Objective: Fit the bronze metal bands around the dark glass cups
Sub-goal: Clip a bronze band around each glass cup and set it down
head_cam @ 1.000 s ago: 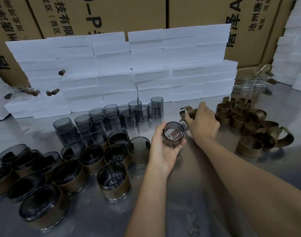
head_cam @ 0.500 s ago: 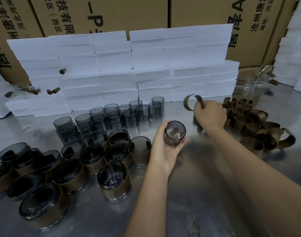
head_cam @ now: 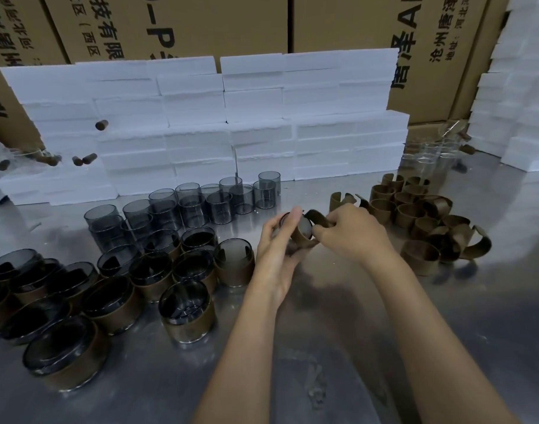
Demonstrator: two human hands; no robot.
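Observation:
My left hand grips a dark glass cup above the middle of the steel table, the cup lying on its side. My right hand pinches an open bronze band that wraps partly round this cup. Most of the cup is hidden by fingers and band. A heap of loose bronze bands lies to the right. Bare dark cups stand in rows behind, and banded cups crowd the near left.
White foam blocks are stacked along the back, with cardboard boxes behind them. More foam rises at the right edge. Clear glasses stand at the far right. The steel table shows bare metal near me.
My right hand lifted a bronze band from the heap and carried it left to the cup. My left hand turned the cup toward it. The band now sits against the cup.

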